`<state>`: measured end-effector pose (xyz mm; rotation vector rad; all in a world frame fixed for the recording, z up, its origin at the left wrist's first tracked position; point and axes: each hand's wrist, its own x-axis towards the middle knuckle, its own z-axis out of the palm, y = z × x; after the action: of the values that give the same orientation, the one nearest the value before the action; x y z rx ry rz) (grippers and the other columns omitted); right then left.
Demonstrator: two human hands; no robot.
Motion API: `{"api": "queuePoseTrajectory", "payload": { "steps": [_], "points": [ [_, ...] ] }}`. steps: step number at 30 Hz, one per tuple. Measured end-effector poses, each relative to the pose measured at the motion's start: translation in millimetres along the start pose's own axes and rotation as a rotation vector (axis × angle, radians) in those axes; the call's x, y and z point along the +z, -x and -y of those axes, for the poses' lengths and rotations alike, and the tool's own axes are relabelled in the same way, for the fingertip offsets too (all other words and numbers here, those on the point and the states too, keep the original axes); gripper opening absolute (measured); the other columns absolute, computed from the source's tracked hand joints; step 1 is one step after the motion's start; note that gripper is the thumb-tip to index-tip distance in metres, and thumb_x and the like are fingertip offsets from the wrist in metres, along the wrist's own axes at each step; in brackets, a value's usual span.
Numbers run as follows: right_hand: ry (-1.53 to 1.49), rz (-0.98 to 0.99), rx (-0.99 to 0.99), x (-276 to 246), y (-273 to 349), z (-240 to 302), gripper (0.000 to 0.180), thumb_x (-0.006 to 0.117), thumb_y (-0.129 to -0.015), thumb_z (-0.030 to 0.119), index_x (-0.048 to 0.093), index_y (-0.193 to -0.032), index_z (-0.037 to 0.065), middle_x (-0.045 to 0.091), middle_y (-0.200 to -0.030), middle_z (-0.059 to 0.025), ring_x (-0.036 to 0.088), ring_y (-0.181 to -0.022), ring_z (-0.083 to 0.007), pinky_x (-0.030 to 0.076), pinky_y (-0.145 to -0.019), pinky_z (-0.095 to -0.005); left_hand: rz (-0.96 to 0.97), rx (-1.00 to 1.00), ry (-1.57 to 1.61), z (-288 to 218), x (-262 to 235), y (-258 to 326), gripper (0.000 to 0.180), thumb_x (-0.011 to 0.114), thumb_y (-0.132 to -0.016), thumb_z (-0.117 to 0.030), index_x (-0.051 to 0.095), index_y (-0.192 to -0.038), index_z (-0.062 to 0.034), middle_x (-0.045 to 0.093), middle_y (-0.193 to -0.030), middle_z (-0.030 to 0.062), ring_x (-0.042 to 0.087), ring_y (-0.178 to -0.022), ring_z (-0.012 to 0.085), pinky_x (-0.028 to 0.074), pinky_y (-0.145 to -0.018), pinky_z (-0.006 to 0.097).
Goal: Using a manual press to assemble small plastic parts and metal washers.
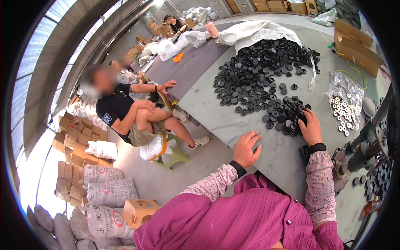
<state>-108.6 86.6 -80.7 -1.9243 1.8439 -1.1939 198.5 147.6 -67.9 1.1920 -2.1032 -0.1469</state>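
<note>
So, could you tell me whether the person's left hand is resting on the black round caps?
No, the left hand lies flat on the bare grey table; only the right hand touches the black round caps.
</note>
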Motion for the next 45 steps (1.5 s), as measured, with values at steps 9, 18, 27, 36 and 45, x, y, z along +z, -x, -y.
{"api": "queuePoseTrajectory", "payload": {
  "steps": [9,18,27,36,45],
  "points": [
    [0.010,0.011,0.008,0.0,-0.4,0.9,0.046,0.069,-0.088,0.017,0.062,-0.130,0.000,0.056,-0.144,-0.0179,0.052,-0.133,-0.0380,0.041,-0.112,-0.0457,-0.005,0.001,0.000,0.3,0.4,0.4,0.032,0.068,-0.083,-0.015,0.069,-0.113,-0.0050,0.065,-0.126,0.0134,0.059,-0.122,0.0358,0.046,-0.106,0.048],
    [-0.002,0.007,0.007,-0.5,-0.2,1.1,0.045,0.069,-0.088,0.017,0.063,-0.129,0.000,0.057,-0.143,-0.0178,0.051,-0.133,-0.0380,0.041,-0.112,-0.0458,0.001,0.003,0.000,0.9,0.0,-0.4,0.032,0.068,-0.083,-0.015,0.069,-0.113,-0.0050,0.065,-0.125,0.0131,0.059,-0.123,0.0354,0.046,-0.106,0.047],
    [-0.002,0.006,-0.001,0.7,-0.2,-0.9,0.045,0.070,-0.087,0.017,0.063,-0.129,0.000,0.056,-0.143,-0.0179,0.052,-0.132,-0.0384,0.041,-0.112,-0.0460,0.005,-0.011,-0.004,-1.5,-0.9,0.1,0.032,0.068,-0.083,-0.014,0.069,-0.113,-0.0046,0.065,-0.125,0.0130,0.059,-0.123,0.0352,0.046,-0.105,0.047],
    [-0.008,0.008,-0.011,1.2,-0.8,-2.8,0.045,0.069,-0.088,0.017,0.062,-0.129,0.000,0.056,-0.143,-0.0184,0.053,-0.131,-0.0387,0.042,-0.111,-0.0458,-0.002,-0.010,0.009,-0.2,-0.3,-0.3,0.031,0.068,-0.083,-0.014,0.069,-0.112,-0.0047,0.064,-0.125,0.0132,0.059,-0.122,0.0355,0.046,-0.105,0.047],
    [-0.003,0.015,0.003,1.4,-0.6,-4.0,0.046,0.069,-0.088,0.017,0.062,-0.129,-0.001,0.056,-0.145,-0.0180,0.052,-0.131,-0.0383,0.041,-0.112,-0.0452,-0.003,-0.005,0.013,0.5,-0.1,-0.2,0.032,0.068,-0.082,-0.014,0.068,-0.112,-0.0045,0.064,-0.126,0.0135,0.059,-0.122,0.0346,0.046,-0.105,0.047]
  ]
}}
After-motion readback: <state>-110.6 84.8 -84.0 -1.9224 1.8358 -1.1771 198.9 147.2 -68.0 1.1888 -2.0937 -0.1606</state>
